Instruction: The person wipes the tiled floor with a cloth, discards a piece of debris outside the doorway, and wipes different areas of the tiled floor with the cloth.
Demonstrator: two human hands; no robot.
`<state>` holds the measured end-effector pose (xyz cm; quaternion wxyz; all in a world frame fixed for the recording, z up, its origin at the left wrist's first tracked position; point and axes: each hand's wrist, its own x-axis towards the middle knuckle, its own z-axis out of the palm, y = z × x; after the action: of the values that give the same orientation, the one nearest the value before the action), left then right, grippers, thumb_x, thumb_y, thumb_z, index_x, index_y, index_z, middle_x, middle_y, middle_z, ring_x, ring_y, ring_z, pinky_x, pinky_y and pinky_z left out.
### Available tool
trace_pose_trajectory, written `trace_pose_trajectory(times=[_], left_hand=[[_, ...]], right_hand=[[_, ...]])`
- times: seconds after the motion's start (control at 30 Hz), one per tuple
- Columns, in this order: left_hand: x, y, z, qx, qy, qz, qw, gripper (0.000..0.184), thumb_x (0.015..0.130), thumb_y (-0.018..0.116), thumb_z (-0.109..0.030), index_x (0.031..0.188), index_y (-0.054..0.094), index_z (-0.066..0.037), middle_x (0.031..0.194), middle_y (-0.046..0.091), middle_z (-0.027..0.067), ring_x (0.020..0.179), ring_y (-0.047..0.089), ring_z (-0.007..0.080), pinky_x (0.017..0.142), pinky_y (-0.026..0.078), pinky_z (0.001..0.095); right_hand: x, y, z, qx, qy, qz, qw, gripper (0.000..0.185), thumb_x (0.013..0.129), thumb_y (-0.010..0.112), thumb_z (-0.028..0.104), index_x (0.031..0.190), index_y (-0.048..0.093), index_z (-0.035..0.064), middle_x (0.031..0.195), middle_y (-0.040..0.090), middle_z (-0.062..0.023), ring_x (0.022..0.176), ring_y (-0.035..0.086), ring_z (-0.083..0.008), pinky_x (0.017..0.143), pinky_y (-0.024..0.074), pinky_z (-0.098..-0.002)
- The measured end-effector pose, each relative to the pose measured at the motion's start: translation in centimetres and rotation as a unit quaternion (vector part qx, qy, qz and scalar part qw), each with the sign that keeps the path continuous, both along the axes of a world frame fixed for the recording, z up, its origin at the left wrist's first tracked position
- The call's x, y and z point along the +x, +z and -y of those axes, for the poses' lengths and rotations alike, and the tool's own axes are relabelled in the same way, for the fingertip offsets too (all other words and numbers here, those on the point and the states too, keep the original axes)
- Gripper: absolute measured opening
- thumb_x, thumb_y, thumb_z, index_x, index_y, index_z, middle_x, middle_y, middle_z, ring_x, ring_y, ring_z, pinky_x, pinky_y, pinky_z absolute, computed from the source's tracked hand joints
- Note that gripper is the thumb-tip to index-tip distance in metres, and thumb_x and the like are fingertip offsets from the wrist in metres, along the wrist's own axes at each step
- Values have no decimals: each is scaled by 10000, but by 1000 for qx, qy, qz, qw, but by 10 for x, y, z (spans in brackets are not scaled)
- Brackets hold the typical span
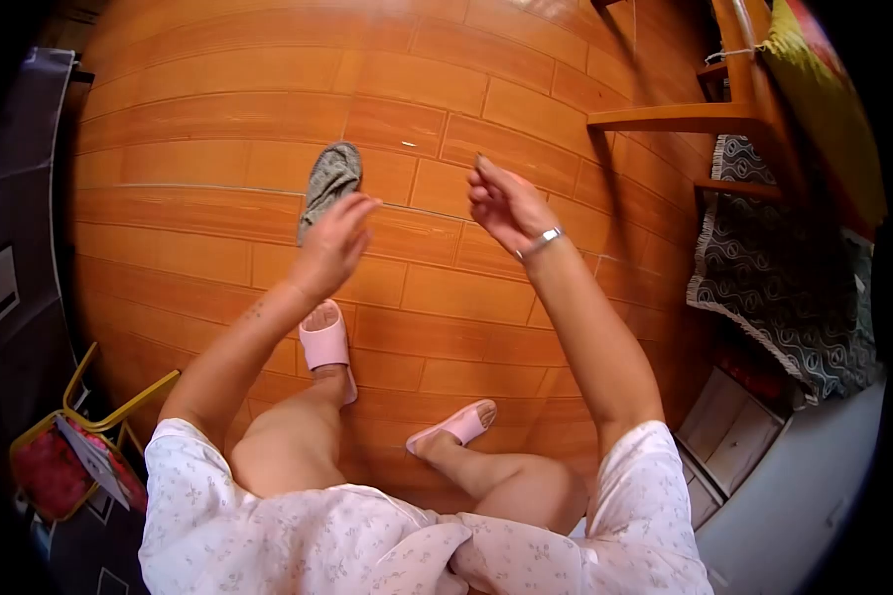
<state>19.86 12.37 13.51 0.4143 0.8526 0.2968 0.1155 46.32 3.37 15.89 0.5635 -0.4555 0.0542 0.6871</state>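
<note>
My left hand (335,244) is at the centre left, its fingers drawn together and pointing right; what they hold, if anything, is too small to make out. Just beyond it is a grey, wrinkled cloth-like item (333,178), partly hidden by the hand; whether they touch is unclear. To the right, my right hand (508,206), with a silver band at the wrist, has its fingers curled and thumb and forefinger pinched. A tiny dark spot shows at those fingertips, too small to identify. The two hands are apart, above the orange tiled floor (446,268).
A wooden chair (675,119) stands at the upper right, near a dark patterned cloth (774,268). White drawers (729,431) are at the lower right. A yellow-framed seat (55,466) is at the lower left. My feet wear pink slippers (324,342) below the hands.
</note>
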Motion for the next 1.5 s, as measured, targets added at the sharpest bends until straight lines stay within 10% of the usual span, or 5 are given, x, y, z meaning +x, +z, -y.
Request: trace_pose_trajectory(times=[0.2,0.4,0.53,0.83,1.5], left_hand=[[-62,61,37,-87,-54,-88,991,328,818,597,-57,1146,577,-55,1179,559,194,1060,556,371,891,484,413],[-242,128,83,-264,237,-150,923,239,887,603,-138,1073,627,10,1001,654,155,868,641,254,754,523,341],[-326,247,107,-502,439,-128,734,203,922,548,-104,1105,610,-42,863,638,87,694,644,190,556,498,277],[-364,410,71,-538,455,-29,709,213,904,530,-86,1093,625,-66,773,619,71,614,591,151,502,474,289],[-103,501,-180,-486,428,3,762,268,937,541,-155,1177,603,-52,1000,636,51,783,642,163,695,537,286]], right_hand=[[0,99,128,-119,-26,97,988,181,924,595,245,824,560,98,657,547,13,584,504,-90,519,406,-228],[-68,206,240,-246,-97,-17,964,169,906,629,213,789,576,103,690,576,4,594,543,-90,493,446,-219],[-113,319,190,-247,-88,-12,965,152,912,622,209,815,588,98,681,569,8,617,545,-93,512,444,-231],[-126,548,2,-54,-36,44,997,150,914,623,238,835,582,117,738,590,20,637,556,-72,553,466,-217],[114,547,-159,-67,-120,3,990,154,882,669,259,796,624,138,701,629,35,590,576,-80,516,463,-231]])
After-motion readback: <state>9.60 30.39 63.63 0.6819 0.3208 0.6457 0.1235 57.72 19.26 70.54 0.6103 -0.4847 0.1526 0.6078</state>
